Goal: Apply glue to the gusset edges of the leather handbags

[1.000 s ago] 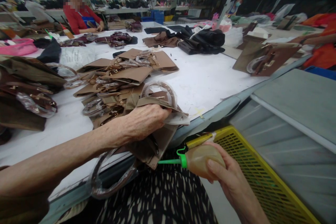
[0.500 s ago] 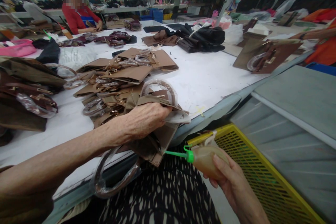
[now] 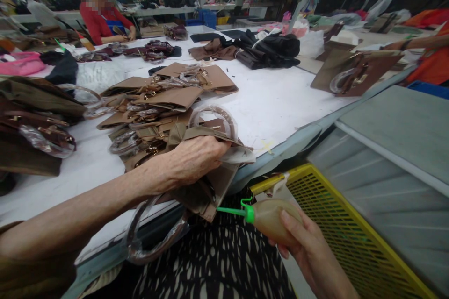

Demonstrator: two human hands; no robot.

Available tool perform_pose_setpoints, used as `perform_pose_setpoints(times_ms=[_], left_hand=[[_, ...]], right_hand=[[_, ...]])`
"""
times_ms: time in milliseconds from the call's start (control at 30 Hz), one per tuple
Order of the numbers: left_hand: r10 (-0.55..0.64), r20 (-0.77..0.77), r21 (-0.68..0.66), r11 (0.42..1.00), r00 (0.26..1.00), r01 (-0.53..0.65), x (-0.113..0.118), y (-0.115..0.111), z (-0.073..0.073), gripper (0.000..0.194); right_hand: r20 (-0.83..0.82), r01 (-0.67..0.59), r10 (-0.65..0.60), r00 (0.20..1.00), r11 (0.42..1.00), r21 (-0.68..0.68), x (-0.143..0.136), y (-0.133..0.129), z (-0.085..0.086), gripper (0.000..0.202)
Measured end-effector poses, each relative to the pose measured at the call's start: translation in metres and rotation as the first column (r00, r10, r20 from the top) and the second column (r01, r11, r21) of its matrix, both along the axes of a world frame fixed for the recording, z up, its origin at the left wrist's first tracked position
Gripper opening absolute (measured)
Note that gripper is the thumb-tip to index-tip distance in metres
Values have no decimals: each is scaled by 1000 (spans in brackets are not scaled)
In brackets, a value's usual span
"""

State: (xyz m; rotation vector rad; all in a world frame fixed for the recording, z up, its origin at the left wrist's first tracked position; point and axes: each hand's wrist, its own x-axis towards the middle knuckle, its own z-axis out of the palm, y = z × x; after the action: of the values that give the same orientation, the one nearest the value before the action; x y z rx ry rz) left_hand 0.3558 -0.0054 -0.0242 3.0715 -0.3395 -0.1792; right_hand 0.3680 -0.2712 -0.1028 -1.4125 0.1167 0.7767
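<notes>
My left hand (image 3: pixel 201 156) is closed on the upper edge of a brown handbag (image 3: pixel 222 180), which hangs over the table's near edge by my lap. One plastic-wrapped handle (image 3: pixel 135 238) of the bag loops down below my forearm; another wrapped handle (image 3: pixel 224 114) stands up beyond my knuckles. In my right hand (image 3: pixel 298 233) is a squeeze bottle (image 3: pixel 273 217) of amber-brown liquid, with a green cap and a long green nozzle. The nozzle's tip is at the bag's lower corner; whether it touches I cannot tell.
A pile of brown handbags (image 3: pixel 175 98) lies beyond my left hand, with darker bags (image 3: pixel 31 126) at the left. To the right stand a yellow plastic basket (image 3: pixel 315 187) and a grey bin (image 3: pixel 396 149). A person in red (image 3: pixel 105 21) sits across the white table (image 3: pixel 273 98).
The squeeze bottle has moved slightly left and down in my right hand, its nozzle tip shifting down along the bag's corner. My left hand keeps its hold on the handbag.
</notes>
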Motion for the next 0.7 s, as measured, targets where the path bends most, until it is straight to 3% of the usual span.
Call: perform_pose_setpoints(times_ms=[200,400,567,700], left_hand=[[-9,23,-4,1000,1000,9,2,0,1,11],[-26,71,-6,1000,997,27,-1,3,1,13],[21,17,-10,1000,1000,-20,0,1,8,11],[5,43,-31,1000,999,-3,0,3,4,11]], right_hand=[[65,14,-9,998,997,-72,-13,-5,8,51],[418,123,-1,908,957,-264,-7,-11,14,52],[560,117,76,825,946,-301,20,-5,-1,48],[604,139,81,793,941,-309,38,-1,-18,50]])
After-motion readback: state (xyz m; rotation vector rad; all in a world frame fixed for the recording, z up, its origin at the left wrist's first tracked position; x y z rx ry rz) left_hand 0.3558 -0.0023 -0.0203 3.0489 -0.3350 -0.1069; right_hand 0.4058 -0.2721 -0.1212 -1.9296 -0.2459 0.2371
